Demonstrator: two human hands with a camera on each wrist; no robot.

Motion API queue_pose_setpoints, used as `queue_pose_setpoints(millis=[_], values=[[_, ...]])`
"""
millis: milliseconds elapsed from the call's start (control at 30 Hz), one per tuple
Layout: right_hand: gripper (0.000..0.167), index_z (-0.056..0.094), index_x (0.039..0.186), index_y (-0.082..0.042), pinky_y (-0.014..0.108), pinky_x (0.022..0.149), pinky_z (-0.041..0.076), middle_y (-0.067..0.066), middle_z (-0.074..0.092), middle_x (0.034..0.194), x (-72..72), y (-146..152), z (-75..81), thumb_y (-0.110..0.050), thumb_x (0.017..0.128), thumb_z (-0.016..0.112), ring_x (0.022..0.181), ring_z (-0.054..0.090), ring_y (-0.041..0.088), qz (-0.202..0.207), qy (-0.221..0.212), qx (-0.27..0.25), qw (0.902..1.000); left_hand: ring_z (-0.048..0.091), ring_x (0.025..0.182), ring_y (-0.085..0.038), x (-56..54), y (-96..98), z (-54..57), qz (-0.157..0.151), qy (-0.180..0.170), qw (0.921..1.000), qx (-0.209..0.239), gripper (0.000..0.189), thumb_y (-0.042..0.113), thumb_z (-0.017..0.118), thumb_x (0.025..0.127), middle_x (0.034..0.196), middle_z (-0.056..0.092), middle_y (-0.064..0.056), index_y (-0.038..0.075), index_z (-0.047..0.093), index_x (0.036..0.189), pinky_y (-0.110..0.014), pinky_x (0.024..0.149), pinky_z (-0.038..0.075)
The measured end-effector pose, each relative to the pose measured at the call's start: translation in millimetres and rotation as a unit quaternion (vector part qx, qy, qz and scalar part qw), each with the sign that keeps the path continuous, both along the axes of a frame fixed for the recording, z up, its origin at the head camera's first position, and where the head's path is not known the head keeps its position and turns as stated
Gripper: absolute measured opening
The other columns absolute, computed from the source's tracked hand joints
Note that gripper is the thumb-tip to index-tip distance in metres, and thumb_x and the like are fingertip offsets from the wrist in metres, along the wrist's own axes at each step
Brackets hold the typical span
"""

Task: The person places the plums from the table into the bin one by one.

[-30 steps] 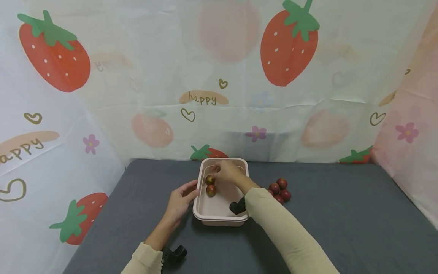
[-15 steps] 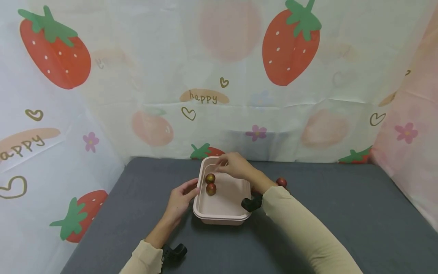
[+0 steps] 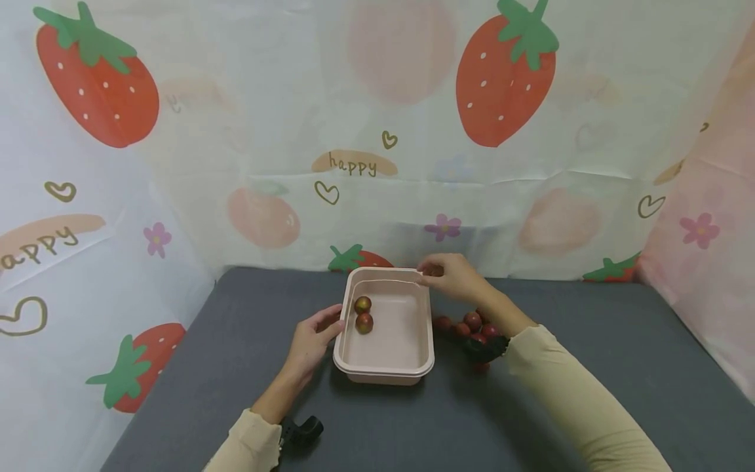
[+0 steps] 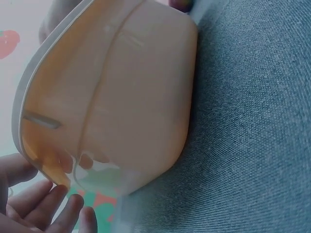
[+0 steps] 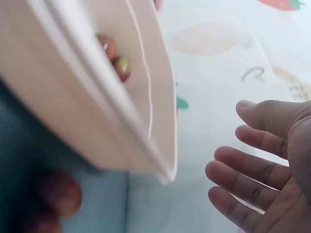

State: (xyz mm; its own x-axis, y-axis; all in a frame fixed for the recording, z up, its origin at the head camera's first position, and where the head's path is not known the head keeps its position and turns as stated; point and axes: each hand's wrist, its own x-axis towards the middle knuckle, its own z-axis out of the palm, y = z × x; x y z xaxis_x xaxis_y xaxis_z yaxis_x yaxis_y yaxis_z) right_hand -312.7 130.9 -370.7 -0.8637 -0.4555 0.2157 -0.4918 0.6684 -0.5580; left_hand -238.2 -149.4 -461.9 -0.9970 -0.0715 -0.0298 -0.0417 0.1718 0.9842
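Note:
A pale pink rectangular box (image 3: 398,367) stands on the dark grey table, with two small round fruits inside, one mottled green-red (image 3: 362,305) and one redder (image 3: 364,323), touching near its left wall. At the box's left side, my left hand (image 3: 309,337) rests its fingers and thumb against the rim; the left wrist view shows the fingers (image 4: 46,206) fairly straight below the edge. My right hand (image 3: 453,275) hovers by the far right corner of the box. Its fingers look loosely spread and hold nothing in the right wrist view.
Several dark red round fruits (image 3: 473,320) lie in a cluster right of the box, partly hidden by the right wrist and its black wrist strap (image 3: 485,349). A strawberry-printed cloth (image 3: 413,196) hangs behind the table.
My right hand has come out from inside the box and moved right, past its far right corner. More of the dark red cluster shows than half a second ago. My left hand stays put.

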Motion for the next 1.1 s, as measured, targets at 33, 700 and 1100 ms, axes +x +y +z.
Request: queue_pose_setpoints(millis=[33, 700, 1100], values=[[0.025, 0.070, 0.106, -0.001, 0.042, 0.084, 0.054, 0.012, 0.072, 0.097, 0.7, 5, -0.8, -0.019, 0.089, 0.070, 0.092, 0.067, 0.024, -0.001, -0.003, -0.007, 1.0000, 0.055, 0.124, -0.028, 0.2, 0.1, 0.0, 0.000, 0.002, 1.0000, -0.001, 0.040, 0.013, 0.062, 0.095, 0.131, 0.062, -0.017, 0.005, 0.058, 0.133, -0.046, 0.105, 0.045], [0.027, 0.067, 0.111, 0.003, 0.048, 0.084, 0.052, 0.019, 0.070, 0.106, 10.9, 94, -42.2, -0.017, 0.094, 0.064, 0.098, 0.065, 0.034, -0.071, -0.036, -0.004, 0.9968, 0.056, 0.124, -0.027, 0.8, 0.0, 2.1, 0.002, -0.003, 0.9999, -0.010, 0.041, 0.013, 0.063, 0.094, 0.132, 0.062, -0.016, 0.006, 0.058, 0.134, -0.045, 0.105, 0.045], [0.029, 0.067, 0.111, 0.003, 0.043, 0.079, 0.053, 0.019, 0.070, 0.105, 2.4, 115, -64.7, -0.018, 0.092, 0.065, 0.097, 0.065, 0.032, -0.098, -0.079, 0.024, 0.9917, 0.056, 0.123, -0.026, 3.1, 0.8, 3.1, 0.000, -0.001, 0.9999, -0.011, 0.041, 0.016, 0.063, 0.094, 0.132, 0.062, -0.015, 0.007, 0.058, 0.134, -0.045, 0.104, 0.045]])
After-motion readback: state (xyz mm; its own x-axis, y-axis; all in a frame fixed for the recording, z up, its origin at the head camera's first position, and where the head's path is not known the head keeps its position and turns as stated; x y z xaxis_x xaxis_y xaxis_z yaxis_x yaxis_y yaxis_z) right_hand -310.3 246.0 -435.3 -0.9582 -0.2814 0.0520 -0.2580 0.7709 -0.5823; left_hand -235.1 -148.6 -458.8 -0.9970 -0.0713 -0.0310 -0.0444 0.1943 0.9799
